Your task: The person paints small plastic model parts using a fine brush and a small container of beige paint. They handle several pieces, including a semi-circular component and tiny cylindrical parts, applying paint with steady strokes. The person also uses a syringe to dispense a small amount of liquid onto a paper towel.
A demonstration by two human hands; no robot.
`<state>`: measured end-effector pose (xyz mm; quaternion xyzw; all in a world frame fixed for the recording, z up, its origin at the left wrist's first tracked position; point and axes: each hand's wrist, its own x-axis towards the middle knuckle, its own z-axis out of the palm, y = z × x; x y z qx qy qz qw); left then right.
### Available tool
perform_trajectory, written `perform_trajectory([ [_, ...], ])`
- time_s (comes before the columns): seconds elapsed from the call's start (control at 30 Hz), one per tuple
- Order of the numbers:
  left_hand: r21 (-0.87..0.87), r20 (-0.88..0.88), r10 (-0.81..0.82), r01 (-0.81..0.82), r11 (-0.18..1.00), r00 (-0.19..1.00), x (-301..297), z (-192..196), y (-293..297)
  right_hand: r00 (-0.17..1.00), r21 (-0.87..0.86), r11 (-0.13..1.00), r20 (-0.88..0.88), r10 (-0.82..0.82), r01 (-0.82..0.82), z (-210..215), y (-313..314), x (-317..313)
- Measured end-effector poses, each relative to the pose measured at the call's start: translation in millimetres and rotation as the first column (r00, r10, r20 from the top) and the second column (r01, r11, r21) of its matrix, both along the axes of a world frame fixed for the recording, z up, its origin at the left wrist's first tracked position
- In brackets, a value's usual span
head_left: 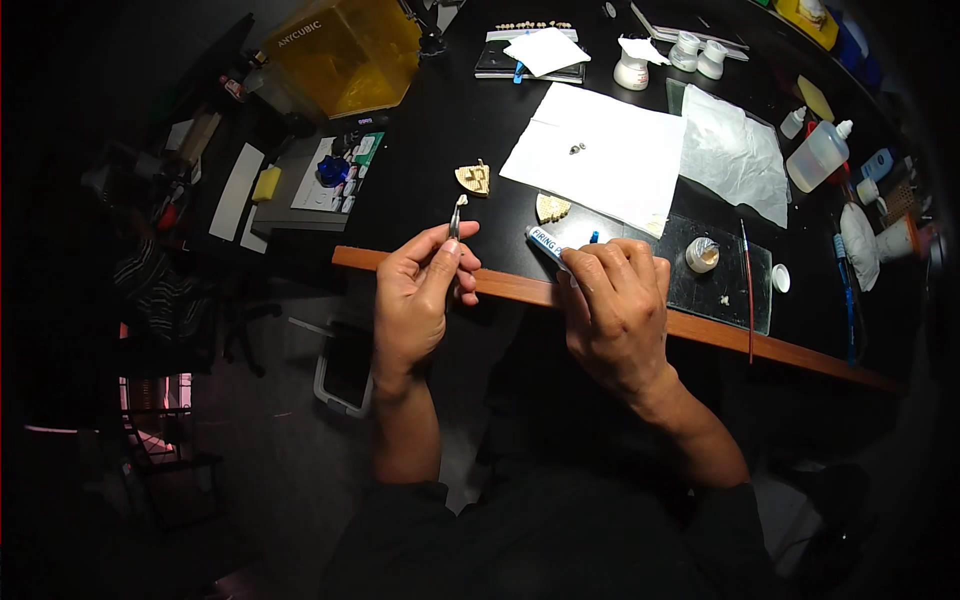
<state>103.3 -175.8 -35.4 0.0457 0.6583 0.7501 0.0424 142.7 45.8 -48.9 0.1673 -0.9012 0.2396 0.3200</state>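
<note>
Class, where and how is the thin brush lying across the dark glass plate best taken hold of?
I'd pinch the brush by its reddish handle, coming from the person's side. It lies long and thin across the glass plate, its near end reaching over the wooden edge, so a fingertip could likely get beneath it. The right hand is the nearer one, but holds a tube.

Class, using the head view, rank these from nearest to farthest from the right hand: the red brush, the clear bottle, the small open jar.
1. Small open jar: just right of the right hand.
2. Red brush: farther right, past the jar.
3. Clear bottle: farthest, toward the upper right.
</note>
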Motion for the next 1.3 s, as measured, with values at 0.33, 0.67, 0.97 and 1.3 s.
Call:
perform_trajectory([
  [0.33,-0.324,-0.304,0.193,-0.292,0.9,0.933,12.5,1.5,23.5,0.998,0.062,0.997,0.021,-0.053,0.051,7.0,-9.7,-5.2],
  [0.67,-0.274,-0.331,0.233,-0.33,0.904,0.914,33.5,5.6,40.9,0.933,-0.425,0.869,0.13,0.336,-0.254,-1.8,-55.2,29.7],
  [0.97,-0.23,-0.269,0.137,-0.202,0.952,0.953,27.0,11.3,29.2,0.944,-0.641,0.75,0.119,0.308,-0.164,-9.9,-62.2,8.3],
  [1.3,-0.627,-0.466,-0.267,-0.102,0.773,0.843,-101.5,-0.3,-20.1,0.911,-0.602,0.795,0.283,0.301,-0.076,-5.5,-24.7,13.2],
])
